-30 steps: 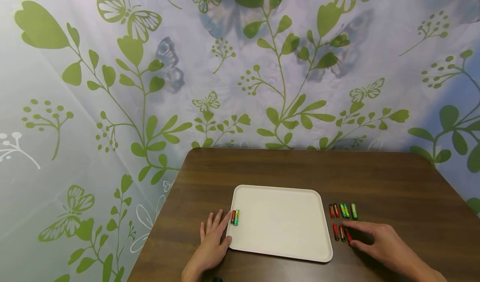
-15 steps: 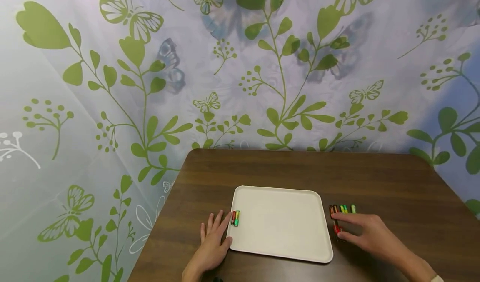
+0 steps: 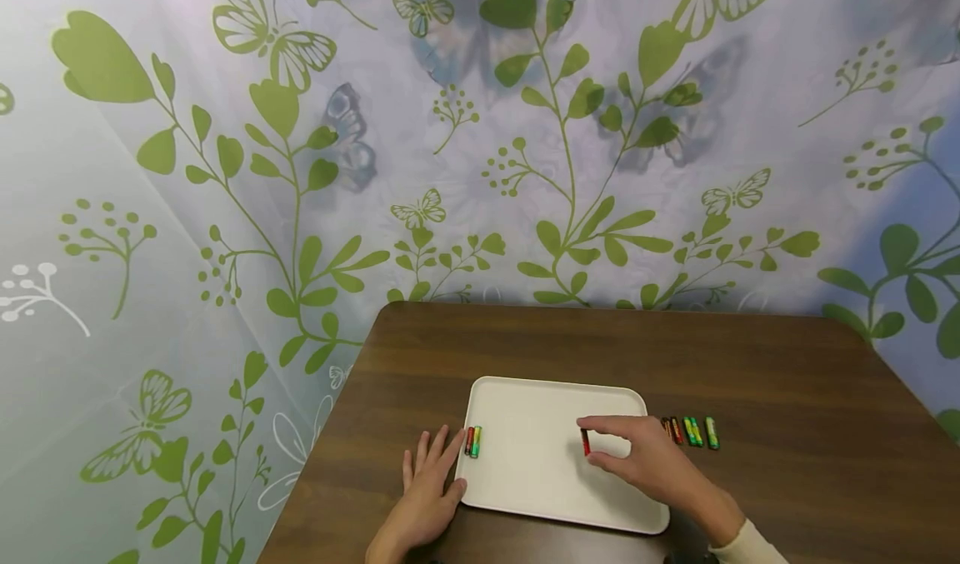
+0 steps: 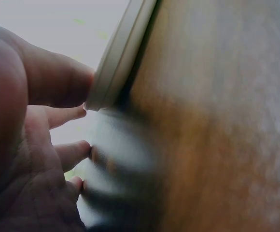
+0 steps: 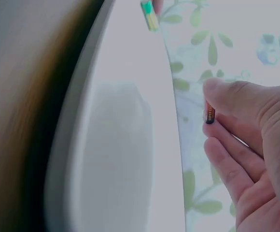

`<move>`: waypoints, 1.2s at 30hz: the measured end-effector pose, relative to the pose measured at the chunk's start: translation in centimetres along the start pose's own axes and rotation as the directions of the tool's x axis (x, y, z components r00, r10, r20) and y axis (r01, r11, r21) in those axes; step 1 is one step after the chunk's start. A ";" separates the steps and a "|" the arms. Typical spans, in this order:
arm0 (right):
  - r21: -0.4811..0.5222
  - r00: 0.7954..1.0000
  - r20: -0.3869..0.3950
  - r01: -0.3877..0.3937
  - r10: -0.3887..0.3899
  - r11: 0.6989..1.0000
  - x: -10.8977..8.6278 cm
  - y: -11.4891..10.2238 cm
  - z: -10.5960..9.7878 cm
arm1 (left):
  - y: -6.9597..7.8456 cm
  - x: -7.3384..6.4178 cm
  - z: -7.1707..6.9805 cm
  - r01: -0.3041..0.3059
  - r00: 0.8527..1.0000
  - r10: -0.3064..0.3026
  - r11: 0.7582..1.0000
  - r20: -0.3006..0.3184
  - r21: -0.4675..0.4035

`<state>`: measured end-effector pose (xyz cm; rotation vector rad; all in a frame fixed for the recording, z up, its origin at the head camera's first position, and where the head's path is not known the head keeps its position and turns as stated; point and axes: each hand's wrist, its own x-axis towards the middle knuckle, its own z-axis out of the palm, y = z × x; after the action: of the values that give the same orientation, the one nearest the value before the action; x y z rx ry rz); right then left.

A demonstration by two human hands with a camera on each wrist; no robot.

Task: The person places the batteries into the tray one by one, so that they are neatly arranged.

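Note:
A red-and-black battery (image 3: 586, 442) is pinched between the thumb and fingers of my right hand (image 3: 652, 457), above the white tray (image 3: 525, 485). Its dark end shows below the thumb in the right wrist view, where the held battery (image 5: 210, 114) hangs close to upright. My left hand (image 3: 426, 496) lies at the tray's left edge with its fingers spread. Its thumb touches the rim (image 4: 116, 58) in the left wrist view. Inside the tray's left side, a red battery (image 3: 469, 441) and a green battery (image 3: 476, 442) lie side by side.
Right of the tray on the brown table (image 3: 795, 381) is a row of several batteries: dark red ones (image 3: 677, 431), green ones (image 3: 693, 431) and a light green one (image 3: 712, 433). My right hand covers part of the area before them. A patterned curtain (image 3: 480, 147) hangs behind.
My right hand has gathered a battery from the group on the right and moved left with it over the tray. My left hand has stayed at the tray's edge.

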<state>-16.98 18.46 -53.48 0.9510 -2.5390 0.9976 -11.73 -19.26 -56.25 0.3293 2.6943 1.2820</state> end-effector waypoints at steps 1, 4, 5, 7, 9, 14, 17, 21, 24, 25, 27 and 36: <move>0.008 1.000 0.014 -0.005 0.005 1.000 0.4 -0.3 0.5 | 0.0 0.0 0.0 0.000 1.000 0.000 1.000 0.000 0.001; 0.034 0.999 0.033 -0.014 0.013 0.999 1.6 -1.1 1.8 | 0.1 0.0 0.0 0.002 1.000 -0.002 1.000 -0.001 0.001; 0.040 0.999 0.041 -0.018 0.017 0.999 2.0 -1.3 2.3 | 0.1 0.0 0.0 0.003 1.000 -0.003 1.000 -0.001 0.000; 0.059 0.999 0.048 -0.028 0.025 0.998 2.8 -1.9 3.1 | 0.1 0.0 -0.1 0.005 1.000 -0.005 1.000 -0.001 -0.001; 0.074 0.998 0.061 -0.035 0.030 0.997 3.5 -2.3 3.9 | 0.2 0.0 -0.1 0.004 1.000 -0.004 1.000 -0.001 -0.003; 0.121 0.996 0.082 -0.055 0.046 0.991 4.8 -3.3 5.7 | 0.3 -0.1 -0.1 0.002 1.000 -0.002 1.000 -0.004 0.006; 0.152 0.995 0.085 -0.069 0.056 0.986 5.5 -3.8 6.5 | 0.4 -0.1 -0.2 0.003 1.000 -0.003 1.000 -0.007 0.008; 0.183 0.994 0.094 -0.080 0.064 0.980 6.2 -4.3 7.7 | 0.3 -0.1 -0.2 0.009 1.000 -0.008 1.000 -0.005 0.010; 0.193 0.993 0.098 -0.085 0.067 0.978 6.8 -4.6 8.6 | 0.3 -0.1 -0.2 0.010 1.000 -0.009 1.000 -0.006 0.014; 0.194 0.993 0.100 -0.087 0.069 0.977 6.9 -4.7 8.9 | 0.2 -0.1 -0.2 0.008 1.000 -0.008 1.000 -0.007 0.014; 0.191 0.992 0.101 -0.088 0.069 0.978 7.3 -4.8 9.4 | 0.2 -0.1 -0.3 0.005 1.000 -0.005 1.000 -0.008 0.012; 0.173 0.988 0.134 -0.096 0.073 0.980 8.3 -4.8 11.8 | 0.4 -0.2 -0.4 -0.003 1.000 0.003 1.000 -0.004 0.003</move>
<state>-19.99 3.79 -55.98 0.9900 -2.6493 1.2462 -11.61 -19.36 -55.70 0.3309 2.7005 1.2813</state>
